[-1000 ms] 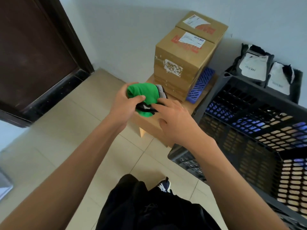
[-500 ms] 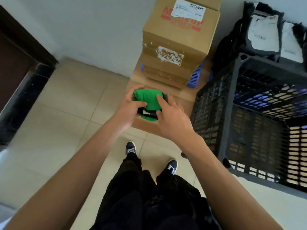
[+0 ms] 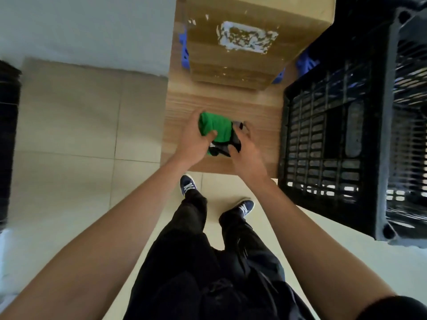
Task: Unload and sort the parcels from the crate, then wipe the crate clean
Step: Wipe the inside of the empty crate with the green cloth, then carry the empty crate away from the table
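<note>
Head view: both hands, left hand [image 3: 193, 144] and right hand [image 3: 248, 154], are gripping a green cloth [image 3: 216, 130] over the wooden stand's [image 3: 261, 116] front edge; the crate [image 3: 335, 139] is looking emptied, wiping still ahead.

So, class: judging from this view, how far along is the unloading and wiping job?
Done: cardboard boxes stacked on the wooden table. In hand: left hand and right hand grip a green bundle over it. Left: wiping the black crate; its inside is barely visible.

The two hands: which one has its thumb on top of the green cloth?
The left hand: its thumb lies over the green cloth. The right hand holds the bundle's dark, grey side instead.
</note>
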